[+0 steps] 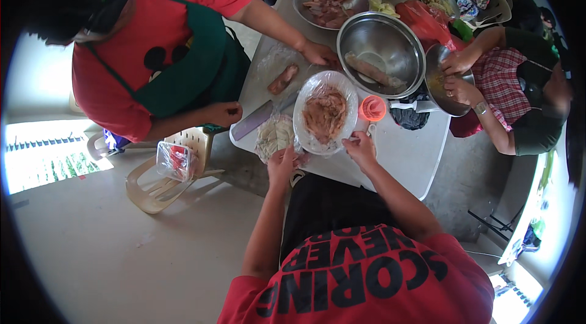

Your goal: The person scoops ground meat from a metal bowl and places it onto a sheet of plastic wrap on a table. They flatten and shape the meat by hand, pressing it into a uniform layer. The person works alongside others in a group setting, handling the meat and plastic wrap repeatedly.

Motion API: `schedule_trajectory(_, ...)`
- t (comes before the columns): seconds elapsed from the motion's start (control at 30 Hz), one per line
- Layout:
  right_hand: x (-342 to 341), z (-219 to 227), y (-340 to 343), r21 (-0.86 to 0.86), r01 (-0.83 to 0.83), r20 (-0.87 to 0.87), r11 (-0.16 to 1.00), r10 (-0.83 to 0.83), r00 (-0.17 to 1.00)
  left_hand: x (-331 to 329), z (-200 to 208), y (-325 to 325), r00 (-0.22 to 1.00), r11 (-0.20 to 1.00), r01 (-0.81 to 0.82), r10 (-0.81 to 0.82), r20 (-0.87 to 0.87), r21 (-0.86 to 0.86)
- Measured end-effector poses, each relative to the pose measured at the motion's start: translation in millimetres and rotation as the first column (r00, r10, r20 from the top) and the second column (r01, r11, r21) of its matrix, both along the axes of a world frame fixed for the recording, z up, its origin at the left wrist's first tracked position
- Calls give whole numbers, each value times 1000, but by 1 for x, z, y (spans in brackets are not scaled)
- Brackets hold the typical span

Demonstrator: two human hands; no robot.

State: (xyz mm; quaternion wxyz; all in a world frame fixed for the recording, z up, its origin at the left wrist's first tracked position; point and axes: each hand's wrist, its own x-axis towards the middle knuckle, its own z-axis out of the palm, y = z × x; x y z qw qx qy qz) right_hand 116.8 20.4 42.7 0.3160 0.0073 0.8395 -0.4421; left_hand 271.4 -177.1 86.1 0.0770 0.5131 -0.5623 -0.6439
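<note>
In front of me on the table is a white oval plate (300, 117) lined with clear plastic wrap (337, 82). Flattened, reddish-brown seasoned meat (325, 115) lies on the wrap. My left hand (281, 166) is at the plate's near left edge, beside a crumpled pale cloth (274, 136), its fingers closed on the edge of the wrap. At the near right rim, my right hand (361, 149) pinches the wrap between thumb and fingers. The exact grip of the left fingertips is partly hidden.
An orange cup (372, 108), a knife (415, 105) and a steel bowl (343, 49) holding a wrapped roll stand beyond. Another roll (283, 79) and a long box (253, 120) lie left. Co-workers stand on both sides; one person's hand (319, 54) reaches near the plate.
</note>
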Motion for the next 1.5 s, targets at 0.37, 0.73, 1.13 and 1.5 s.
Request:
schedule_trajectory(0.37,1,-12,-7,-87,179,109,980,-170,979,-31,-9,-8,973,937,-158,202,-114,311)
schedule_trajectory(0.73,43,77,-24,-368,156,711,916,169,683,-50,43,-16,980,805,-8,125,-157,593)
schedule_trajectory(1.13,78,43,-115,-247,968,923,-32,-311,226,-40,49,-63,947,613,303,-283,-156,730)
schedule_trajectory(1.5,86,43,-129,-299,954,841,3,-473,265,-43,39,-96,852,603,446,-512,-108,661)
